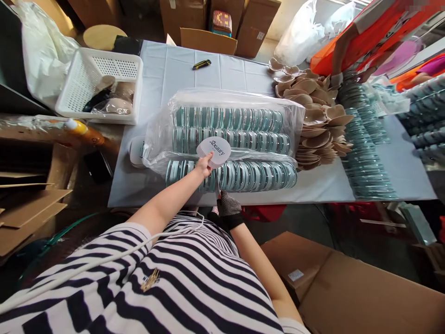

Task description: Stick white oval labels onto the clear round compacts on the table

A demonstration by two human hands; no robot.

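My left hand [206, 166] is closed on a small stack of rounded white cards [214, 149] with dark printed lettering. It is over the front row of clear round plastic cases [257, 176]. Two more rows of cases [236, 140] sit behind, inside a clear plastic bag [163, 111]. In a dark mesh glove, my right hand [228, 204] is at the table's front edge against the front row. Its fingers are closed on a thin pale card [218, 183], seen nearly edge-on. More white cards [136, 152] lie by the bag's left end.
A white basket [139, 88] holding beige cups stands at the left. A yellow-black utility knife [202, 65] lies at the back. Stacked beige cups [313, 137] and more clear cases [370, 162] fill the right. Another person's hands [365, 74] are there. Cardboard boxes [333, 278] surround the table.
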